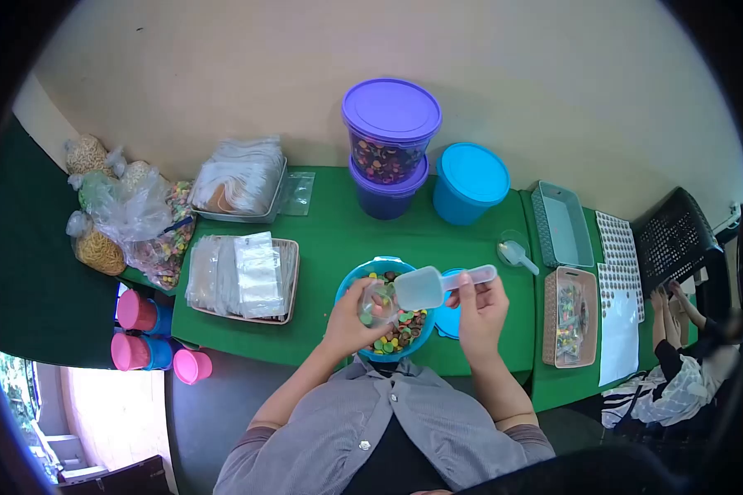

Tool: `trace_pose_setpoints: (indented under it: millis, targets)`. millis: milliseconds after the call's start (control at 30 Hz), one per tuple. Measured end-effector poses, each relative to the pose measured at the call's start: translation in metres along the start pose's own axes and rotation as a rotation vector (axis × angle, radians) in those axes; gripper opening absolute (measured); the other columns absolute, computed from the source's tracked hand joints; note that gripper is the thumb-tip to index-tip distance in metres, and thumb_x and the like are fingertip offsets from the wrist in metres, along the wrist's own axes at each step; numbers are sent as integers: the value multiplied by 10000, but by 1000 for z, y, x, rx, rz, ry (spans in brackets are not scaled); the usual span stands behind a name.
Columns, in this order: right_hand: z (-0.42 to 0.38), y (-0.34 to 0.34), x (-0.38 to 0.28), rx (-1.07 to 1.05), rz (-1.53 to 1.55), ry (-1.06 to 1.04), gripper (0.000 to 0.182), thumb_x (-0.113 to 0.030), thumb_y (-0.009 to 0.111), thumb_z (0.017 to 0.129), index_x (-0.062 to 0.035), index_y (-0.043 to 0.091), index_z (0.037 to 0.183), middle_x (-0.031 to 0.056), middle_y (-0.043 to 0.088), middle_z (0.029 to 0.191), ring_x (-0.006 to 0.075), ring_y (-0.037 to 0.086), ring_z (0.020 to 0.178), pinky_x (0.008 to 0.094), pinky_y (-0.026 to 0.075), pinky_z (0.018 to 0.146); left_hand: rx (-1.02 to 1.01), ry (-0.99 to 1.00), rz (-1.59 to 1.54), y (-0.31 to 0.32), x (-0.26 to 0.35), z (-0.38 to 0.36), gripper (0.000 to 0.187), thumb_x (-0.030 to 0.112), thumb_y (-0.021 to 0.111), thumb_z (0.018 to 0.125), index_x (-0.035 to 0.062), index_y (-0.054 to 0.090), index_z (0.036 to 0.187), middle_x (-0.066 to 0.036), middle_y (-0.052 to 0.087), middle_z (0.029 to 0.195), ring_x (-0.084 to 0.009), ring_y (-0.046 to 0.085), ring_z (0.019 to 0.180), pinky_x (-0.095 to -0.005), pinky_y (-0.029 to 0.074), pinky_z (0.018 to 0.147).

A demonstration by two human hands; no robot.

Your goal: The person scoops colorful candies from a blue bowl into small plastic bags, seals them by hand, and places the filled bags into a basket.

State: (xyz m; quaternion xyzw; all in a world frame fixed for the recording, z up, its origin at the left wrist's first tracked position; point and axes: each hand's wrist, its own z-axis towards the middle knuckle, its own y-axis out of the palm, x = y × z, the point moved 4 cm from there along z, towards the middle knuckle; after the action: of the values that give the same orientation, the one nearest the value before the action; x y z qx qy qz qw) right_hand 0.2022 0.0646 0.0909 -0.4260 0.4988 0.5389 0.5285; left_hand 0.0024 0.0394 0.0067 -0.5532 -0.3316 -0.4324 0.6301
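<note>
Over a blue tub (427,329) of colourful round candies, my left hand (351,322) holds a small clear cup (377,304) with a few candies showing in it. My right hand (480,312) grips the handle of a translucent white scoop (420,289), whose bowl is just right of the cup, above the tub. No candies can be made out in the scoop. A blue lid (447,320) lies on the green table beside the tub, partly behind my right hand.
Trays of plastic bags (243,276) stand at the left, near bagged snacks (132,206). Purple tubs (390,124) and a closed blue tub (471,183) stand behind. Baskets (570,318) and sticker sheets (619,322) are at the right, where another person (677,363) works.
</note>
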Motion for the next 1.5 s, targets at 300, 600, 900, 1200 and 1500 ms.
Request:
trace_pose_setpoints:
  millis: [300, 600, 900, 1200, 1500]
  targets:
    - [8, -16, 61, -268, -738, 135, 132, -104, 586, 928, 16, 578, 875, 43, 634, 709, 104, 576, 585, 259, 449, 519, 340, -105, -624, -39, -33, 9, 537, 197, 722, 802, 45, 459, 1245, -30, 538, 891, -122, 550, 855, -272, 459, 769]
    - [-12, -25, 156, -294, -243, 464, 160, -111, 541, 956, 35, 566, 1016, 90, 639, 783, 141, 628, 623, 266, 522, 555, 379, -136, -614, -45, -45, -6, 523, 177, 717, 828, 47, 447, 1256, -3, 511, 883, -94, 507, 815, -248, 433, 731]
    - [-28, -5, 174, -211, 33, 457, 172, -107, 474, 996, 33, 513, 1089, 129, 643, 909, 167, 676, 748, 268, 580, 658, 364, -138, -620, -44, -42, -6, 514, 159, 708, 828, 47, 447, 1256, -13, 519, 891, -93, 509, 807, -249, 432, 728]
    - [-27, 9, 184, -201, 53, 474, 190, -120, 473, 999, 29, 515, 1107, 127, 649, 917, 169, 684, 766, 266, 576, 654, 416, -137, -656, -43, -50, -9, 485, 124, 687, 840, 55, 443, 1254, -7, 512, 898, -77, 501, 773, -220, 428, 686]
    - [-31, 30, 201, -218, 114, 477, 178, -114, 449, 1005, 24, 517, 1093, 149, 639, 952, 210, 687, 763, 286, 584, 683, 448, -136, -643, -44, -47, -12, 458, 90, 664, 849, 63, 447, 1251, 1, 510, 889, -68, 498, 758, -210, 425, 673]
